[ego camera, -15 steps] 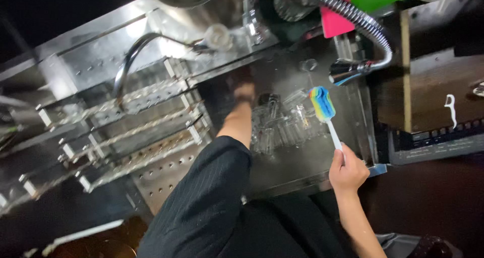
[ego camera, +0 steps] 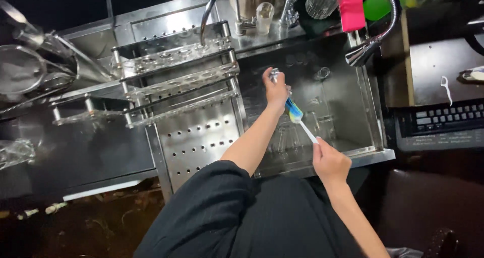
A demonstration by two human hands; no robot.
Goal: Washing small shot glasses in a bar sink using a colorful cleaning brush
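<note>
While over the sink (ego camera: 370,137), left hand (ego camera: 276,90) closed round a glass (ego camera: 275,76), right hand (ego camera: 330,162) gripping the brush (ego camera: 297,118).

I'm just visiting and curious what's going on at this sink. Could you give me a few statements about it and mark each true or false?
1. The left hand holds a clear glass over the steel sink. True.
2. The right hand holds a sponge brush by its white handle. True.
3. The brush head is red. False: it is blue, with yellow and green.
4. The spring faucet is pouring water on the glass. False: no stream shows, and its head hangs off to the right.
5. A keyboard lies right of the sink. True.
</note>
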